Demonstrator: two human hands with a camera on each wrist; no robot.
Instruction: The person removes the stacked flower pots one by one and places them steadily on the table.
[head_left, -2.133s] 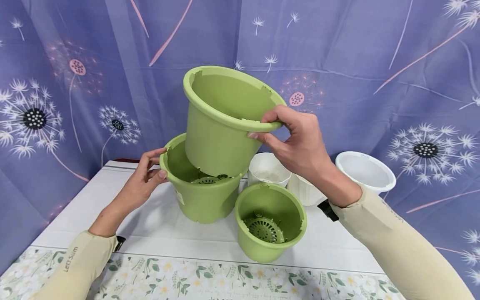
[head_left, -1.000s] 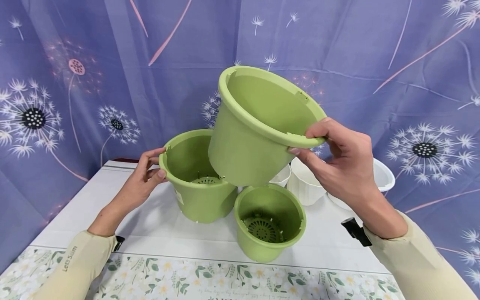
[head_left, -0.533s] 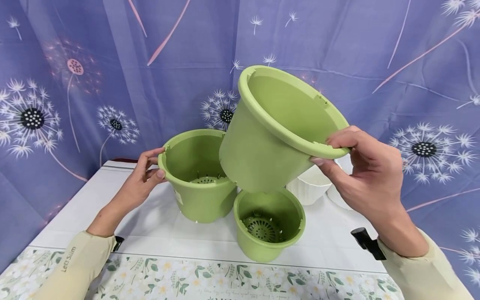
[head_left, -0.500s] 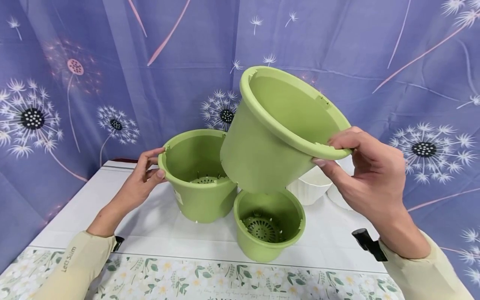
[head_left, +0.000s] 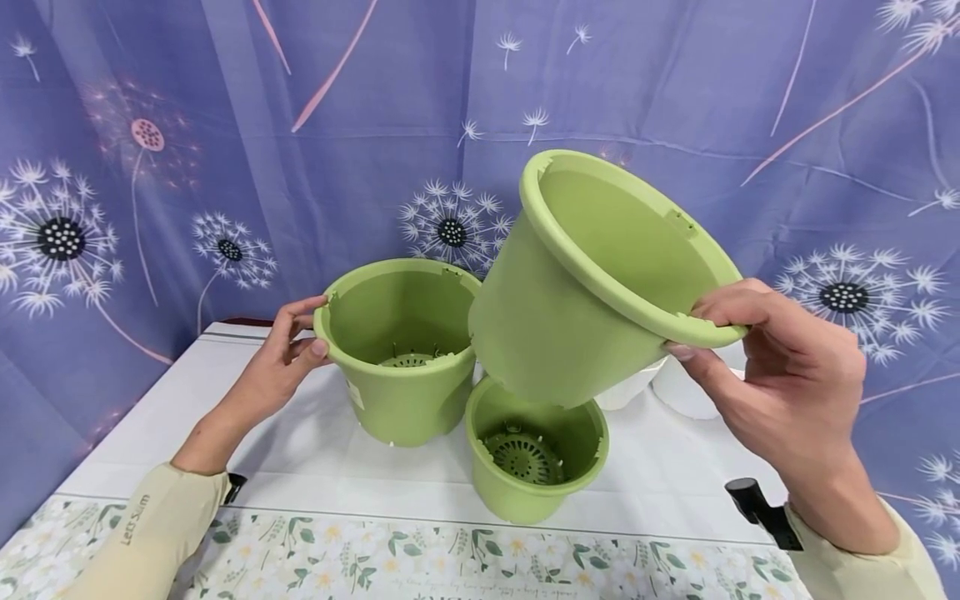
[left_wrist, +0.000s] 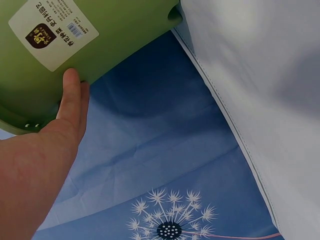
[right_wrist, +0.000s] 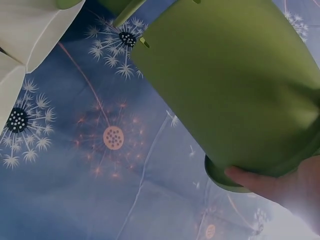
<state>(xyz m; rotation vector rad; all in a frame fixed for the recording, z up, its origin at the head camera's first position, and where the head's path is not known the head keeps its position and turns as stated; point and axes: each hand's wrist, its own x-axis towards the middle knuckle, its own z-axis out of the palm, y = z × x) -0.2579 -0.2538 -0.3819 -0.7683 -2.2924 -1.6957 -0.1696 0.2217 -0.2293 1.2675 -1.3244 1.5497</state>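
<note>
Lifted and tilted, a green flowerpot (head_left: 570, 333) hangs over the right side of the table, its mouth toward the upper right. My right hand (head_left: 795, 375) pinches its rim, thumb outside and fingers at the inner edge. A second large green flowerpot (head_left: 408, 408) stands upright on the table at the left. At its left rim, my left hand (head_left: 273, 367) holds it with thumb and fingers; a label (left_wrist: 54, 32) shows on its wall in the left wrist view. A smaller green flowerpot (head_left: 536, 500) with a slotted bottom stands in front, partly overlapped by the lifted one.
White pots (head_left: 686, 396) stand behind the lifted flowerpot, mostly hidden by it and my right hand. A white cloth with a floral front strip (head_left: 360, 554) covers the table. A purple dandelion-print curtain (head_left: 360, 167) hangs close behind.
My right hand has drawn the lifted flowerpot out of the left large one and carried it rightward, tilting it more. My left hand has stayed at the standing pot's rim.
</note>
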